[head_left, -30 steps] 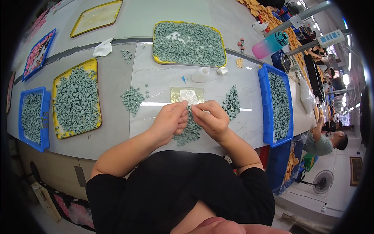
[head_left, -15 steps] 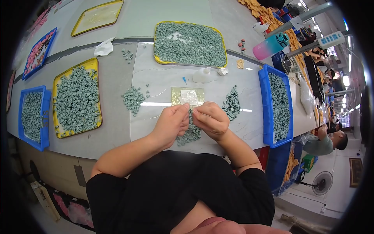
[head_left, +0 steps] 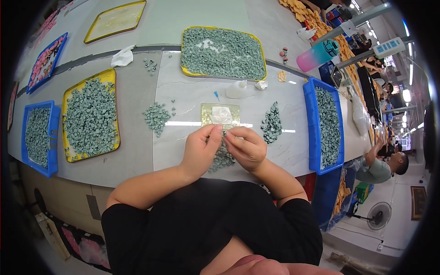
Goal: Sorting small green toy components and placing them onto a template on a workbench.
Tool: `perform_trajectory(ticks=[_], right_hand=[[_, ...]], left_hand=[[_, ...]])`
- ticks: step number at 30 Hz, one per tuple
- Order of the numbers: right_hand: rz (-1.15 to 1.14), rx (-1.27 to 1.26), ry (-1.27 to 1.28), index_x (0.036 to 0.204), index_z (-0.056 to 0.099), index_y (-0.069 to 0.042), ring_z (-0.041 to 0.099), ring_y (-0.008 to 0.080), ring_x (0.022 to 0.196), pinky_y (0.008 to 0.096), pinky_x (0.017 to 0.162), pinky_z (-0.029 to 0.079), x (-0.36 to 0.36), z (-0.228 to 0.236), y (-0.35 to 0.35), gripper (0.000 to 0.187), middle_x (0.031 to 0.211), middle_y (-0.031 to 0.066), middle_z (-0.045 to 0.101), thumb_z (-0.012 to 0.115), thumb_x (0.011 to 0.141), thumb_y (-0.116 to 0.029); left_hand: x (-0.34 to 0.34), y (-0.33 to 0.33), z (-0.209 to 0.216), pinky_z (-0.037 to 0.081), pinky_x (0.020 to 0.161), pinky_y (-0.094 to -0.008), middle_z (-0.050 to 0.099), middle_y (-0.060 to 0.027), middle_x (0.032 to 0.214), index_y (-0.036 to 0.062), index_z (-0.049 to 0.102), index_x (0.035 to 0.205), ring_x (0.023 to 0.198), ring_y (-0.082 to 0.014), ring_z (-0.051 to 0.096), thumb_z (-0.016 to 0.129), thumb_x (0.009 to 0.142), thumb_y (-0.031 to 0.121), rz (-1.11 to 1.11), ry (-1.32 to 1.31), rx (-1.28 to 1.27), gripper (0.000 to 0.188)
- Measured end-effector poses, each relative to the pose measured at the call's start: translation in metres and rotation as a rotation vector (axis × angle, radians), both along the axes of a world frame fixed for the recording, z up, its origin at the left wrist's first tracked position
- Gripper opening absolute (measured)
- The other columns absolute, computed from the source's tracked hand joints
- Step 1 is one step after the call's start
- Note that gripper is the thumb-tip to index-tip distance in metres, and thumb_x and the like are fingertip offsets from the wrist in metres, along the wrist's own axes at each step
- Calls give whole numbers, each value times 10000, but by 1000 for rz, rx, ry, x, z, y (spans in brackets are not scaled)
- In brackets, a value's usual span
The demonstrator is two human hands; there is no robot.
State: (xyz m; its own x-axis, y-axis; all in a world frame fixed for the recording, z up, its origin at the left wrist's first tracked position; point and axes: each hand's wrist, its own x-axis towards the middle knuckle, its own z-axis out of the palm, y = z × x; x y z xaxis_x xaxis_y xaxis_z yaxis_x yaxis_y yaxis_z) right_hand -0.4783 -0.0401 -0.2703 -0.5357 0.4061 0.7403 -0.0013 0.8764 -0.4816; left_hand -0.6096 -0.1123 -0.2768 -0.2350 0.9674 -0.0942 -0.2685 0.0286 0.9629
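Hands meet at the middle of the frame over a small heap of grey-green pieces (head_left: pixel 222 158) on the pale surface (head_left: pixel 183 96). The left hand (head_left: pixel 200 149) has its fingers curled, thumb and forefinger pinched together at a tiny piece; the right hand (head_left: pixel 246 146) is curled the same way, fingertips touching the left's. What exactly sits between the fingertips is too small to tell. Just above them lies a square yellowish pad (head_left: pixel 221 115). Further heaps lie left (head_left: pixel 156 117) and right (head_left: pixel 272 123) of centre. A yellow tray (head_left: pixel 111 75) of pieces sits at the left, a blue bin (head_left: pixel 309 119) at the right.
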Motion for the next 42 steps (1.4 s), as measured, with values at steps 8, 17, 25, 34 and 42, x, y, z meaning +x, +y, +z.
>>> perform_trajectory(ticks=[8, 17, 25, 34, 42], right_hand=[[-3, -41, 24, 884, 630, 60, 594, 218, 700, 279, 594, 482, -2, -2, 0, 260, 828, 127, 610, 691, 633, 92], [-33, 70, 73, 831, 606, 72, 571, 238, 667, 301, 569, 461, -5, -3, -2, 233, 800, 131, 594, 707, 621, 76], [-83, -493, -440, 924, 651, -32, 616, 182, 694, 254, 616, 482, 31, 26, 34, 188, 832, 90, 634, 633, 744, 20], [-357, -256, -976, 888, 620, 0, 575, 323, 807, 357, 738, 461, 75, 16, 61, 147, 850, 157, 607, 579, 750, -28], [-381, -288, -912, 888, 574, -2, 567, 273, 782, 337, 705, 467, 67, 2, 52, 156, 837, 145, 555, 579, 733, -11]], left_hand=[[0, 0, 2, 341, 490, -243, 439, -29, 566, -26, 512, 731, 566, -57, 362, 484, 928, 207, 30, 81, 23, 306], [1, 3, 3, 349, 468, -287, 455, -115, 545, -22, 495, 709, 500, -128, 390, 491, 918, 194, 81, 301, 95, 300], [-8, 11, 3, 382, 509, -380, 502, -186, 576, -25, 518, 700, 510, -317, 470, 468, 912, 254, -84, 452, -77, 354], [-17, 8, -8, 346, 477, -278, 436, -8, 581, 14, 477, 721, 541, -102, 394, 414, 943, 295, -353, 391, -153, 364], [-31, 12, 20, 244, 439, -184, 396, 20, 695, 53, 502, 862, 546, -52, 326, 398, 900, 135, -252, -366, -308, 137]])
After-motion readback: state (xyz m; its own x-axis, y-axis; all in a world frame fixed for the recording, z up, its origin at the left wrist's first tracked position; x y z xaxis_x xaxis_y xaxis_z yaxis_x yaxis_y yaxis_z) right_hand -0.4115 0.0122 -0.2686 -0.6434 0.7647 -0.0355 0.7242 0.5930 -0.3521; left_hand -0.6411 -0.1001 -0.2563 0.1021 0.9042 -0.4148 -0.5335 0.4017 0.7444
